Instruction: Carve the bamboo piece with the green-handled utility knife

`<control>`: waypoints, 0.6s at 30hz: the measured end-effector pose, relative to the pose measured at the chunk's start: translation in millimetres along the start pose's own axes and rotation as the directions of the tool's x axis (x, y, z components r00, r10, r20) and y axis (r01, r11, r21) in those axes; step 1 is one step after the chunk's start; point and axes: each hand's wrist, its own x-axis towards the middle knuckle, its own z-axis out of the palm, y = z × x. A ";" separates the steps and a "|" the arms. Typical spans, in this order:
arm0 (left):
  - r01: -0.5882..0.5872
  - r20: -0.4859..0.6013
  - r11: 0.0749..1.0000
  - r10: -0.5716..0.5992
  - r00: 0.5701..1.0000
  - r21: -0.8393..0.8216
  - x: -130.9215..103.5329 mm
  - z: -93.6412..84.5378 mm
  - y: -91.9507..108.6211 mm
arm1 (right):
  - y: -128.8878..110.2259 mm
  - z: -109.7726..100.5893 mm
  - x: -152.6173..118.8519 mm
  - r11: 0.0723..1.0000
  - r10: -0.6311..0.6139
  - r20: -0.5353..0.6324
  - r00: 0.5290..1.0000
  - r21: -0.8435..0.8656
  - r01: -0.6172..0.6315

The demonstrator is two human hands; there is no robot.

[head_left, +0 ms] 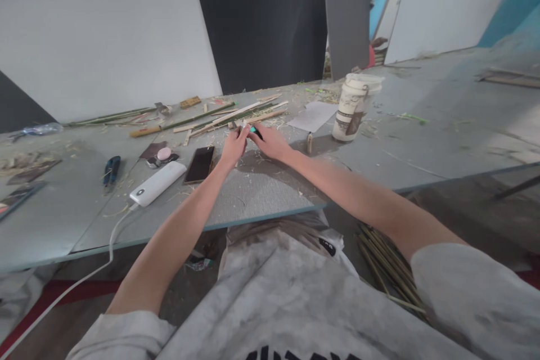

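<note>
My left hand point(235, 145) and my right hand point(270, 140) meet over the grey table point(270, 185), in front of a pile of bamboo strips point(248, 111). The fingers of my right hand are wrapped round a small black and teal tool point(254, 131). My left hand is closed in a pinch beside it; a small greyish piece shows at its fingertips, too small to name. Below and left of my left hand lies a dark phone point(199, 165). A white power bank point(158, 183) with a cable sits further left.
Blue-handled pliers point(111, 170) lie at the left. Right of my hands are a small knife-like piece point(310, 143), a paper sheet point(313, 116) and a white bucket point(349, 108). Shavings litter the table. Bamboo sticks point(390, 267) lie below its front edge.
</note>
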 end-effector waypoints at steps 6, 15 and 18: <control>0.011 -0.045 1.000 -0.010 0.999 0.019 -1.8 1.4 1.8 | 2.3 2.2 1.3 1.000 0.003 -0.003 1.000 0.007 -0.003; 0.019 -0.056 0.998 -0.016 0.998 0.061 -5.3 2.7 8.9 | 5.1 5.0 3.2 0.999 -0.017 -0.002 1.000 0.040 0.017; 0.029 -0.056 0.996 -0.024 0.998 0.080 -5.1 2.8 8.5 | 6.5 5.5 3.7 0.998 -0.025 -0.003 1.000 0.054 0.025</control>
